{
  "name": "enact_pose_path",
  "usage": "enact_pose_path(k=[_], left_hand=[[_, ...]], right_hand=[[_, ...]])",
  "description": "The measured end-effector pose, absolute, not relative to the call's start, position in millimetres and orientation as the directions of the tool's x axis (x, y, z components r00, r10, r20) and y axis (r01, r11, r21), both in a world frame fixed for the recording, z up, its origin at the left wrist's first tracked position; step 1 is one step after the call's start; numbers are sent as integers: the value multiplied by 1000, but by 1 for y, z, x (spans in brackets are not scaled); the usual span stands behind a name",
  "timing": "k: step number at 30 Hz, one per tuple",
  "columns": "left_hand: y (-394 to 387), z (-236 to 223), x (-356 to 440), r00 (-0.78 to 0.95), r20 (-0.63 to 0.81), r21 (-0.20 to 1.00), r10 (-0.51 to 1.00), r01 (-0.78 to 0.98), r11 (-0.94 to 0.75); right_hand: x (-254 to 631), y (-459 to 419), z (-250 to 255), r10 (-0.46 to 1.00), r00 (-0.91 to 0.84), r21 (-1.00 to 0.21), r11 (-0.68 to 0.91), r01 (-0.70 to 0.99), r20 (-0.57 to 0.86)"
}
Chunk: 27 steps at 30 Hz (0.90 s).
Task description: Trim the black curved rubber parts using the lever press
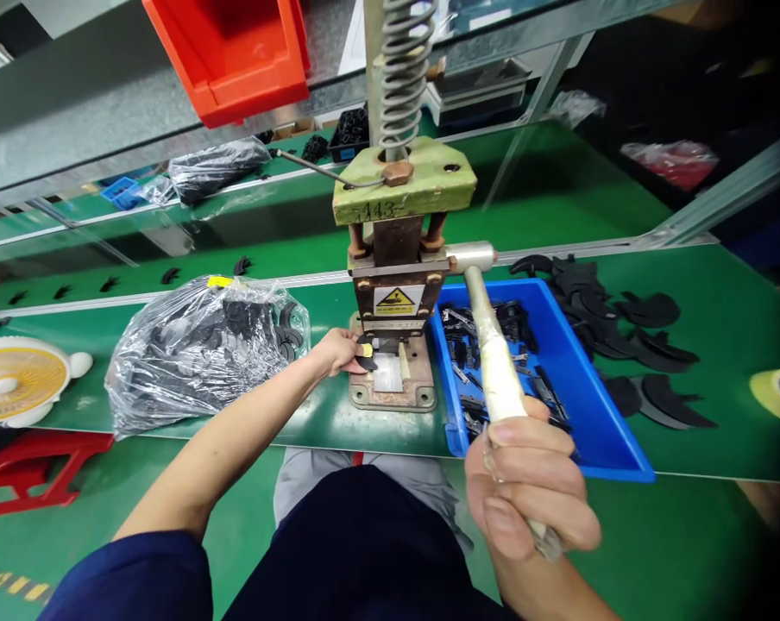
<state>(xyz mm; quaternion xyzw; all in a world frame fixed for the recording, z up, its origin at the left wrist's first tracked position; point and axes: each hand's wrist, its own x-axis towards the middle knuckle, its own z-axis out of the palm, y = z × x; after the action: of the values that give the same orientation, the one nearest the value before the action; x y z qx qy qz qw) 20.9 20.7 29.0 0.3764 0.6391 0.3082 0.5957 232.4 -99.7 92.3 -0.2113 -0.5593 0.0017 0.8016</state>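
A green hand press with a coil spring on top stands in the middle of the bench. My right hand is wrapped round its long, tape-covered lever, which points down toward me. At the left of the press base, my left hand pinches a flat black curved part. A bit of yellow shows at the fingertips. The part sits beside a pale block under the press head; its far end is partly hidden.
Right of the press, a blue bin holds small black pieces. Black curved parts lie in piles beyond it. A clear bag of black parts and a fan are at left. A red bin hangs overhead.
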Motion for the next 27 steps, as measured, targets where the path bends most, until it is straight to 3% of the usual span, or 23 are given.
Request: enact_pose_path(k=[8,12,14,18,21,23,25,27], left_hand=[[18,44,20,6,-562,821,827,127,557],[17,45,20,35,-596,801,802,96,591],[16,41,18,28,-560,827,828,81,557],[17,36,-6,-66,-443,890,894,87,447],[19,39,-49,-207,-314,889,927,279,363],[21,44,-83,-227,-175,779,958,564,276],[23,49,-113,-131,-75,549,989,822,151],[27,51,-132,11,-91,328,996,945,20]], right_hand=[[237,-100,92,260,348,-357,900,249,901],[246,-108,93,347,234,-405,868,286,908],[248,-109,93,357,218,-410,865,291,908],[247,-100,91,223,274,-303,904,300,936],[243,-92,88,169,312,-268,913,308,935],[240,-89,87,143,360,-265,912,315,922],[238,-88,87,133,382,-270,904,330,914],[238,-90,88,138,394,-285,896,342,909]])
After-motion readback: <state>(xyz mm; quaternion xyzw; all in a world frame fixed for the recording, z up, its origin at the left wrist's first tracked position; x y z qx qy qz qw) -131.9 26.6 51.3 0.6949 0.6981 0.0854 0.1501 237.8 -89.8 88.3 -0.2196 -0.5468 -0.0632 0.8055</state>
